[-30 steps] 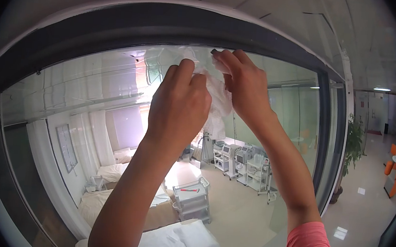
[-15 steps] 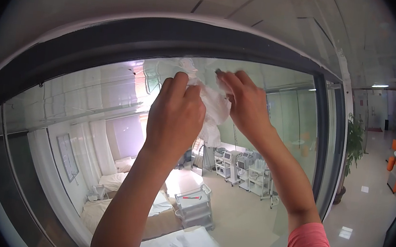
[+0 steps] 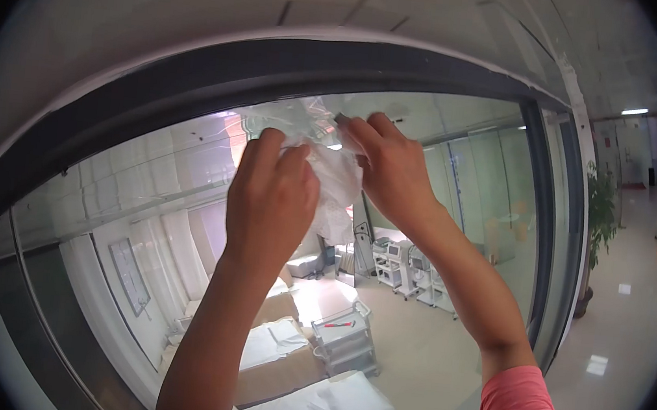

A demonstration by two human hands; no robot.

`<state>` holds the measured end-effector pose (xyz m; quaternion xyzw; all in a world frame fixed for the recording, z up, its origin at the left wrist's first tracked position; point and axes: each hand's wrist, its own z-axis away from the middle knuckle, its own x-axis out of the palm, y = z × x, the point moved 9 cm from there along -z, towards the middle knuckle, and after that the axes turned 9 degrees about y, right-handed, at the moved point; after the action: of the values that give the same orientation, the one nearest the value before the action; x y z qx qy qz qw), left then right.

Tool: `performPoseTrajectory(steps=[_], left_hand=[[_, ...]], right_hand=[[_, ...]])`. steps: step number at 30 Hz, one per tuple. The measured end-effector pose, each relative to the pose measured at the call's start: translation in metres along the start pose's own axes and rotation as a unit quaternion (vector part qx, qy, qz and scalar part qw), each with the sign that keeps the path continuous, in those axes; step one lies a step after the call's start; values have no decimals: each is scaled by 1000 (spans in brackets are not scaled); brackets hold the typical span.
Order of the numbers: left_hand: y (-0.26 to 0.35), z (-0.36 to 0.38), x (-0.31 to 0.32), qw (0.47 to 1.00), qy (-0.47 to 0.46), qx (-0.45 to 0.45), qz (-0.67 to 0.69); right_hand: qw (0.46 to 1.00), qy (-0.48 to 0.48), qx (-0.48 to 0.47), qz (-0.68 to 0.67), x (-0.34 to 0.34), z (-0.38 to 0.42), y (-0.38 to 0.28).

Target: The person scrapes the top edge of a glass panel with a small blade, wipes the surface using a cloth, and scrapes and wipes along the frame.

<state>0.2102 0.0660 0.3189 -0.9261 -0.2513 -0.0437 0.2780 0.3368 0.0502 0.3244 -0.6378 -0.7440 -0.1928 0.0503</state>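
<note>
A crumpled, thin white translucent sheet [image 3: 335,194] hangs between my hands in front of the glass pane [image 3: 456,193], just below the dark top frame. My left hand [image 3: 270,199] has its fingers curled closed at the sheet's left edge; the fingertips face away from me. On the other side my right hand [image 3: 395,168] is closed in a pinch at the sheet's upper right. A small dark piece [image 3: 341,118] shows at its fingertips, too small to name. Around the sheet's top the glass looks rippled and shiny.
Dark window frame [image 3: 342,64] arches overhead. Through the glass are beds with white sheets [image 3: 309,409], a grey trolley [image 3: 347,337] bearing a red item, and several equipment carts. To the right, a potted plant [image 3: 598,215] stands in a corridor with orange chairs.
The view has shifted slightly. Both hands and the sheet appear a little further left in view, and my hands remain closed at the sheet.
</note>
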Motion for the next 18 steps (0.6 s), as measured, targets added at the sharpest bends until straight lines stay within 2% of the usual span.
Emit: performPoseTrajectory(steps=[5,6,10,13,18], left_hand=[[2,1,6,1000,-23,17,-13],[1,1,7,999,-29,15,-13],[4,1,7,999,-29,36,-20],[10,4,12,996,-70,50,-30],[20,8,23,980,-153,108,-66]], right_hand=[[998,12,36,-45,-1,-1,15],[990,50,61,-119,-12,8,19],[970,141,83,-182,-35,44,37],[945,201,108,-235,-40,51,52],[925,217,134,-283,-39,54,57]])
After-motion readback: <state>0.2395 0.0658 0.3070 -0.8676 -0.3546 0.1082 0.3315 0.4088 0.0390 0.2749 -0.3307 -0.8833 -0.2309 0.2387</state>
